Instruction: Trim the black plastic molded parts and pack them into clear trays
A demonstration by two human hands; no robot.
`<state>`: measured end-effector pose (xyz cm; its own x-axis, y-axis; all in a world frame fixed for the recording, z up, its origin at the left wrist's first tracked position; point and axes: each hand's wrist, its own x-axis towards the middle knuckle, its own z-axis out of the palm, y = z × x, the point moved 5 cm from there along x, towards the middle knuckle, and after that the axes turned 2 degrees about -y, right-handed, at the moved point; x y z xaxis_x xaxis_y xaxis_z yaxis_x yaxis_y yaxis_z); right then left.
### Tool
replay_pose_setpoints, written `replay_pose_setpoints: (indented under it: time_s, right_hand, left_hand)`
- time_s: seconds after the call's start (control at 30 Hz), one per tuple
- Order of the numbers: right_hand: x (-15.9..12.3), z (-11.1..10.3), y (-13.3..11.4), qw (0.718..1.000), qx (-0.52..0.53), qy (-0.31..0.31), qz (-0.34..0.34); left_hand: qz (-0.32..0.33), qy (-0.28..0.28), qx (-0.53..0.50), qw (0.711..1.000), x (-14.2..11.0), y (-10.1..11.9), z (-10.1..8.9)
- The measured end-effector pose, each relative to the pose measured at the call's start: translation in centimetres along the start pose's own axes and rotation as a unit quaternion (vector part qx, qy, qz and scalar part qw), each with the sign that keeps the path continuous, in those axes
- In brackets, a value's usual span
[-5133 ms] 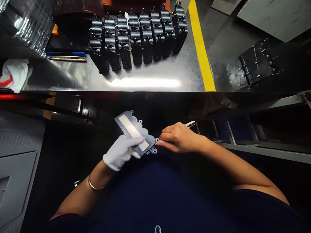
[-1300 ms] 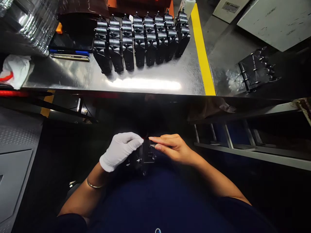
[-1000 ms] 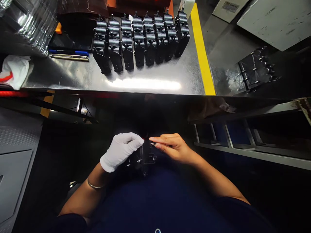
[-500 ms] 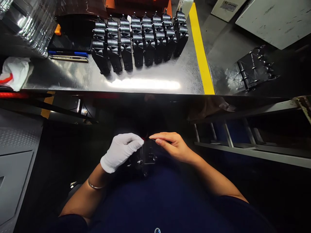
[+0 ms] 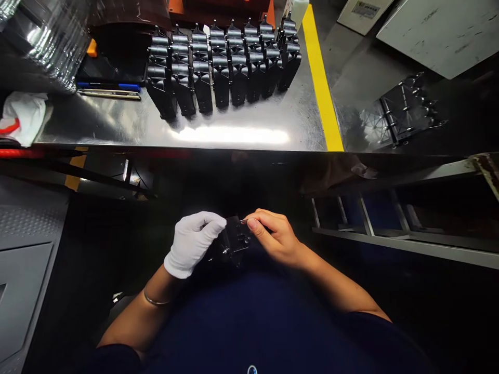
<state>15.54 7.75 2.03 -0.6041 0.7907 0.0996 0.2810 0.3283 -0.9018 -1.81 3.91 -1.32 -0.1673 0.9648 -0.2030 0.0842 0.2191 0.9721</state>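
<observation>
My left hand point(image 5: 193, 243), in a white glove, grips a black plastic part point(image 5: 233, 240) low over my lap, below the table edge. My bare right hand point(image 5: 273, 236) is closed against the part's right side, with a thin metal tool tip pinched between thumb and forefinger near the part's top. The part is seen end-on, with small metal studs showing on its face. On the steel table point(image 5: 241, 130) stand several rows of similar black parts point(image 5: 222, 67), upright and close together.
A blue pen and a metal tool point(image 5: 108, 89) lie at the table's left, beside a white cloth point(image 5: 21, 117). A yellow stripe point(image 5: 322, 83) runs along the table's right edge. A black frame with pins point(image 5: 407, 106) lies on the floor to the right.
Five seconds ago the part lay flat with its grey face up; now it is turned end-on. In the last second my right hand curled closer onto the part, which rose slightly.
</observation>
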Motion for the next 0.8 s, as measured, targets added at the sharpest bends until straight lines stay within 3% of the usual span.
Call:
replay_pose_setpoints:
  time_s: [0.1, 0.43, 0.6, 0.8]
  right_hand:
    - [0.0, 0.2, 0.0, 1.000, 0.011, -0.021, 0.005]
    - [0.3, 0.0, -0.4, 1.000, 0.004, -0.002, -0.005]
    - [0.3, -0.1, -0.6, 1.000, -0.009, -0.003, -0.018]
    - [0.1, -0.5, -1.0, 0.995, -0.053, -0.031, -0.081]
  left_hand:
    - [0.005, 0.005, 0.012, 1.000, -0.1, 0.0, 0.0]
    - [0.048, 0.017, 0.033, 0.998, -0.5, 0.4, -0.1]
    - [0.015, 0.021, 0.008, 1.000, -0.6, 0.3, 0.2]
    - [-0.031, 0.026, -0.005, 0.999, -0.2, -0.1, 0.5]
